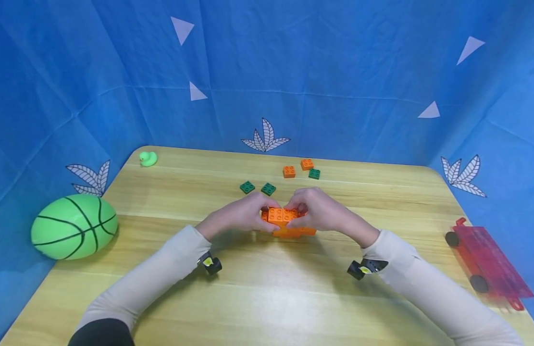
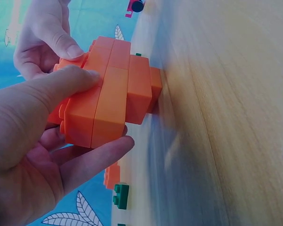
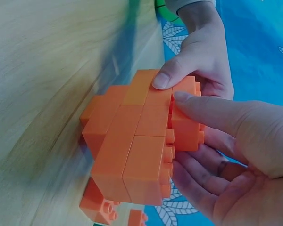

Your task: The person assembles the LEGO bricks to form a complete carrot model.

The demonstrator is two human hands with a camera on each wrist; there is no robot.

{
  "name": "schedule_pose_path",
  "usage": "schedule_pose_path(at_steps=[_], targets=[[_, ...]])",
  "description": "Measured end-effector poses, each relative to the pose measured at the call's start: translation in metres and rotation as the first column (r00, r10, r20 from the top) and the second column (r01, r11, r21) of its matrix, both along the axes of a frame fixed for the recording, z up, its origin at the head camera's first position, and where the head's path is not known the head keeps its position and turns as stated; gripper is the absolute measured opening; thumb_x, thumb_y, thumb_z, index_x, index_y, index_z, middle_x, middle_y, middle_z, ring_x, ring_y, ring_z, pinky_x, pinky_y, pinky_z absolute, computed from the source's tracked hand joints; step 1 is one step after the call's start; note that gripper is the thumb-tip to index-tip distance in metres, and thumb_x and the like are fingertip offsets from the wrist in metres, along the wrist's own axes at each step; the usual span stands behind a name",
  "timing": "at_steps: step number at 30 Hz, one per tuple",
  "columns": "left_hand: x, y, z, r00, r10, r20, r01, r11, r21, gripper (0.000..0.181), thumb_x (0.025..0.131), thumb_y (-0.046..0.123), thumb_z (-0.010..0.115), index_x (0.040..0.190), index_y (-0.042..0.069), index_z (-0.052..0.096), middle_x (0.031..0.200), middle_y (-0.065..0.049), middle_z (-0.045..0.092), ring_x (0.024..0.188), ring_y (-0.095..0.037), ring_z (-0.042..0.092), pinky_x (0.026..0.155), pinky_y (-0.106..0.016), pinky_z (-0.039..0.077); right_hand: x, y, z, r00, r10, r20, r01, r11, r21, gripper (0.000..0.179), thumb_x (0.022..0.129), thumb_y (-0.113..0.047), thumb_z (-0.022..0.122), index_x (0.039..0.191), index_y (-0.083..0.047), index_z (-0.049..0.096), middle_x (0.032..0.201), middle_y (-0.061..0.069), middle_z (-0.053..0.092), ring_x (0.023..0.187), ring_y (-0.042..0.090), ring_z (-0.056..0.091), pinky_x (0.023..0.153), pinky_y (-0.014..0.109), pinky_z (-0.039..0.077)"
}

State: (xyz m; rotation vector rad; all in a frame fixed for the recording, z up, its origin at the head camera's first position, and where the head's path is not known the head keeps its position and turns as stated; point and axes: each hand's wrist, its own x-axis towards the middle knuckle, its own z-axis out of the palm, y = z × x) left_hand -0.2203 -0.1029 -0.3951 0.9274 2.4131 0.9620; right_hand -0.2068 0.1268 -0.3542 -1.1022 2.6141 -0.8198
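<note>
An orange build of stacked bricks is at the middle of the table, between both hands; whether its base touches the wood is hard to tell. The left hand grips its left end, thumb pressed on the near side, fingers curled underneath. The right hand has its thumb on a top brick, fingers bent behind; how tightly they pinch is unclear.

Each wrist wears a black camera with a yellow mark, too small to read.

The head view hides much of the build behind the hands. The left wrist view shows its smooth, stepped side; the right wrist view shows a row of studs and a narrow gap beside the top brick.

Beyond the hands lie three green bricks and two loose orange bricks. A green duck stands far left, a green ball with black lines nearer on the left, a red cart on the right. The wrist views catch only slivers of the ball and cart. The near edge cuts off both pale sleeves; blue cloth with leaf prints rises behind.
</note>
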Motion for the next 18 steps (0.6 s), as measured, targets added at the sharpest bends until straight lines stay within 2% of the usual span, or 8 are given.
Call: schedule_pose_path(at_steps=[6, 18], targets=[[0.0000, 0.0003, 0.0005, 1.000, 0.010, 0.011, -0.010, 1.000, 0.000, 0.017, 0.088, 0.023, 0.082, 0.102, 0.018, 0.075, 0.082, 0.003, 0.066, 0.073, -0.013, 0.055, 0.063, -0.021, 0.046, -0.0005, 0.0009, -0.0006, 1.000, -0.002, 0.020, 0.002, 1.000, 0.005, 0.029, 0.080, -0.012, 0.088, 0.106, -0.004, 0.080, 0.092, 0.006, 0.073, 0.084, 0.017, 0.070, 0.075, 0.030, 0.062], [-0.0018, -0.0008, -0.0025, 1.000, 0.015, 0.025, -0.015, 1.000, 0.003, 0.018, 0.087, 0.024, 0.083, 0.103, 0.019, 0.076, 0.082, 0.004, 0.067, 0.074, -0.013, 0.055, 0.064, -0.022, 0.047, -0.0024, 0.0017, -0.0032, 0.999, -0.011, 0.047, 0.011, 1.000, 0.002, 0.030, 0.081, -0.013, 0.088, 0.107, -0.003, 0.079, 0.094, 0.006, 0.073, 0.087, 0.017, 0.070, 0.077, 0.032, 0.062]])
